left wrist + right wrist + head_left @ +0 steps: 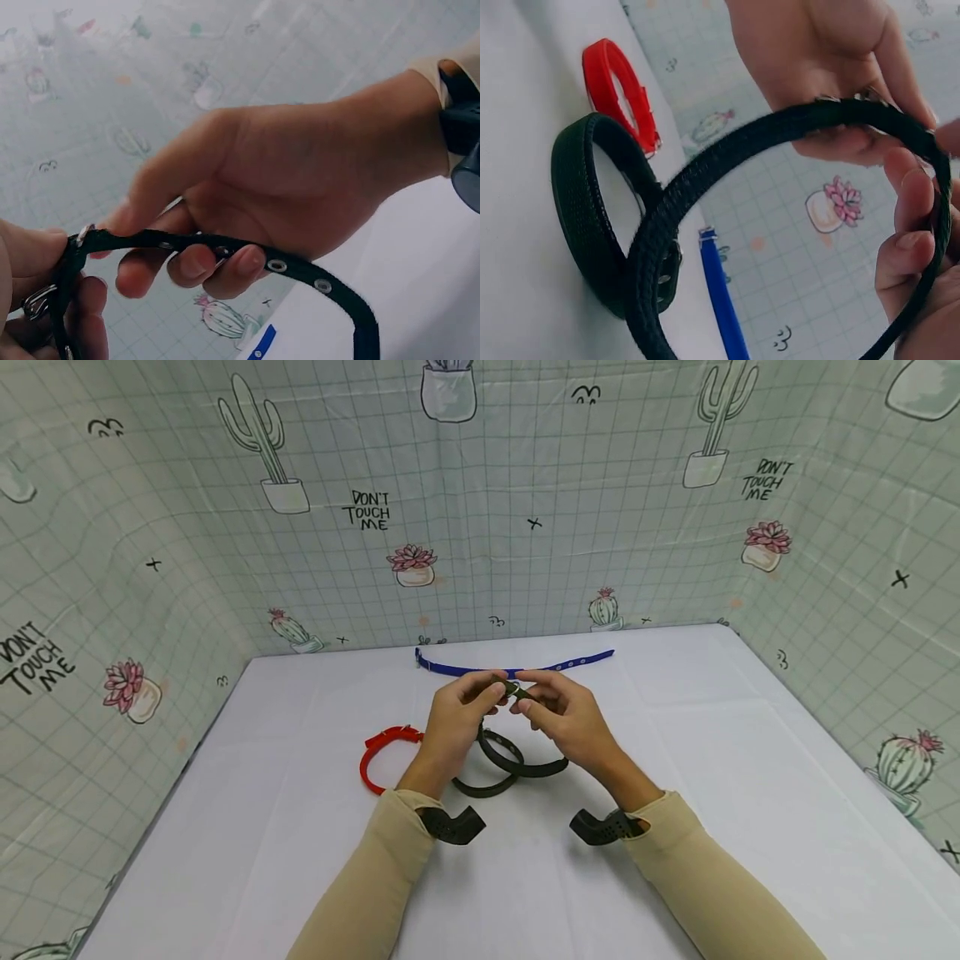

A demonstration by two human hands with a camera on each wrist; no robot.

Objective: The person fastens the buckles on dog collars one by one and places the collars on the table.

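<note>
- Dark collar [536,770], raised above the table between the hands: we see a ribbed, rounded band in a loop, flattening into an eyelet strap. Its lower arc swings toward us; the gripped stretch runs left to right, dipping rightward. Which way the tip points, we cannot tell.
- Left hand [459,702]: thumb and fingers pinch the buckle end.
- Right hand [566,714]: thumb and fingers pinch the eyelet strap, close beside the left fingertips.
- Second dark collar [487,792]: a ring with metal eyelets, set on its edge beneath the held loop, leaving little room there.
- Red collar [390,735]: another ring, metal-buckled, partly behind the left forearm.
- Blue strap [585,660]: slim, gently bowed, laid crosswise near the far edge, buckle left, eyelets right.
- White table [697,727]: smooth cloth, with wide room outside both arms.
- Backdrop [480,485]: creased, gridded, cactus-printed fabric beyond the table's far edge.
</note>
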